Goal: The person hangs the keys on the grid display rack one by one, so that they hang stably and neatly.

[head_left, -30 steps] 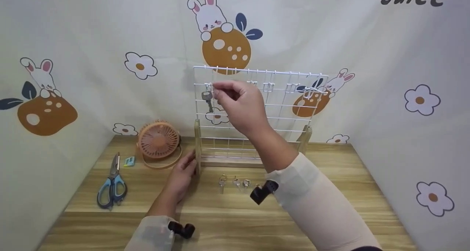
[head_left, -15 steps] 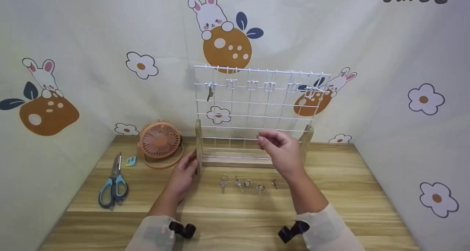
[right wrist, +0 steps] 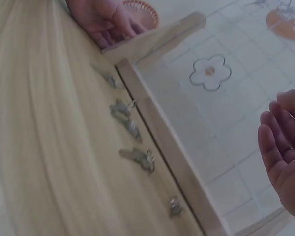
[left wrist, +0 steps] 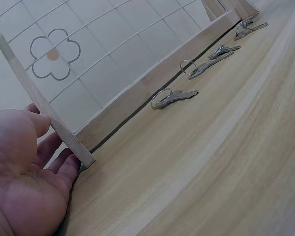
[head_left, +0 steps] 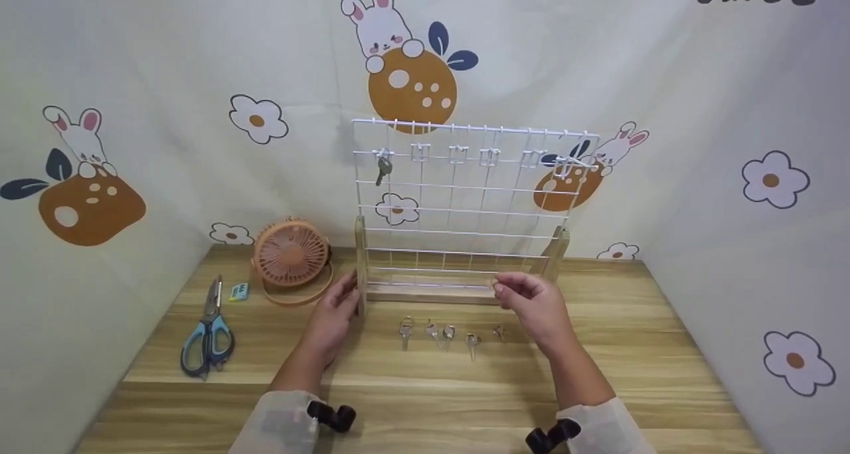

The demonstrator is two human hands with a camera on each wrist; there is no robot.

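A white wire grid (head_left: 465, 202) stands upright in a wooden stand (head_left: 431, 293), with small hooks along its upper part. From the leftmost hook hangs a key (head_left: 384, 168). My left hand (head_left: 332, 314) rests against the outer side of the stand's left wooden leg (left wrist: 49, 108), thumb and fingers touching it. In front of the grid's lower right, my right hand (head_left: 538, 308) is raised with thumb and index finger close together; I see nothing held there. Several keys with rings lie in a row before the stand, among them a key (head_left: 406, 333) at the left and a key (head_left: 499, 333) at the right.
An orange desk fan (head_left: 292, 253) stands left of the grid. Further left lie blue-handled scissors (head_left: 208, 334) and a small blue-and-yellow packet (head_left: 240, 291). A printed cloth (head_left: 524, 62) hangs behind and along both sides of the wooden table (head_left: 412, 407).
My right hand has left the key at the leftmost hook and moved right and down towards the table. The key swung and hangs on the hook. My left hand has stayed at the leg.
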